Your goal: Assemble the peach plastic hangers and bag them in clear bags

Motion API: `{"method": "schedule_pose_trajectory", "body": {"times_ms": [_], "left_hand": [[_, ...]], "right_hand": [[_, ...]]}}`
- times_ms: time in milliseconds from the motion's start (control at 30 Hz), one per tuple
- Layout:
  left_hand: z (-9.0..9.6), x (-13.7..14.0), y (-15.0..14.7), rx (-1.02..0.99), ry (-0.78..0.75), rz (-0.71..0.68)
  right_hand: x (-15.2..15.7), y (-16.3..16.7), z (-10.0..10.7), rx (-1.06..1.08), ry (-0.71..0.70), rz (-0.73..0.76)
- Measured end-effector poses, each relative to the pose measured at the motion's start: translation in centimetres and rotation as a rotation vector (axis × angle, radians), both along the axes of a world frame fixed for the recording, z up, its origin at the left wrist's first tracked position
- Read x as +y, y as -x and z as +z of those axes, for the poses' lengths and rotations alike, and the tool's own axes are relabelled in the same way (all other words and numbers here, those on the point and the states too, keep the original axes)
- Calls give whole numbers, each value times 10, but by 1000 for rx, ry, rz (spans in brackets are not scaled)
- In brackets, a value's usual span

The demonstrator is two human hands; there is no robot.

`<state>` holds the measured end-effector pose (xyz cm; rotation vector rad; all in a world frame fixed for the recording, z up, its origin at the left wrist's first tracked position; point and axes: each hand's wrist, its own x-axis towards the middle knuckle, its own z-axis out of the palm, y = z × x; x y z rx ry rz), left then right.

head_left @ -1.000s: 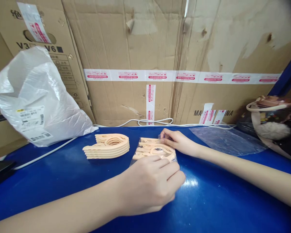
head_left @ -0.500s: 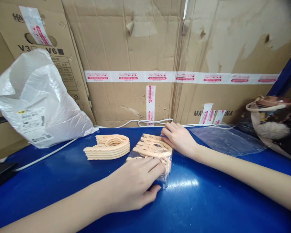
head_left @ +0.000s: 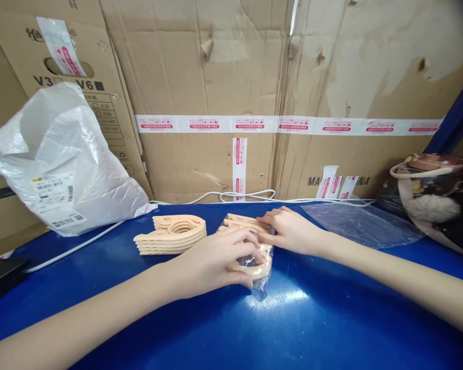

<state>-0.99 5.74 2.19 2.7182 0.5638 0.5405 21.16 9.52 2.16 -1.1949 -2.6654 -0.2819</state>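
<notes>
A clear plastic bag (head_left: pixel 261 287) of peach folding hangers (head_left: pixel 241 221) lies on the blue tabletop, partly covered by my hands. My left hand (head_left: pixel 219 262) reaches across its near side, fingers curled over the hangers and thumb low at the front; it is closed on the bag. At the far right corner, my right hand (head_left: pixel 289 229) grips the bag's edge with bent fingers. Just left of the bag stands a neat stack of loose peach folding hangers (head_left: pixel 170 236), untouched by either hand.
A stuffed white plastic mailer (head_left: pixel 73 169) leans at the left, near a dark device (head_left: pixel 2 275). White cable (head_left: pixel 200 197) runs along the back by cardboard boxes (head_left: pixel 200 164). At right lie a flat clear plastic sheet (head_left: pixel 362 223) and a dark bottle with a strap (head_left: pixel 424 180).
My left hand has moved up and slightly away from me over the bag, covering more of the hangers. The right hand has shifted slightly, still at the far corner.
</notes>
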Motion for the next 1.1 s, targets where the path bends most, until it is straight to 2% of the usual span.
{"method": "schedule_pose_trajectory", "body": {"times_ms": [133,267,433,600,767,933,1033,1100], "left_hand": [[9,2,-5,117,-104,69],[12,10,-8,266,-40,99],[17,13,-11,291,74,115],[22,17,-19,363,63,147],[24,45,-36,450,16,154],[25,85,-52,488,-41,209],[22,103,-56,505,-98,215],[19,105,-57,502,-155,235]], "right_hand": [[3,-3,-5,39,25,21],[3,-6,-9,60,48,25],[3,-14,-13,95,136,64],[9,-27,-18,166,176,54],[9,-38,-20,141,86,0],[0,-53,-20,-41,-65,-20],[-1,-71,-14,-150,-45,-55],[1,-88,-8,-175,0,-125]]}}
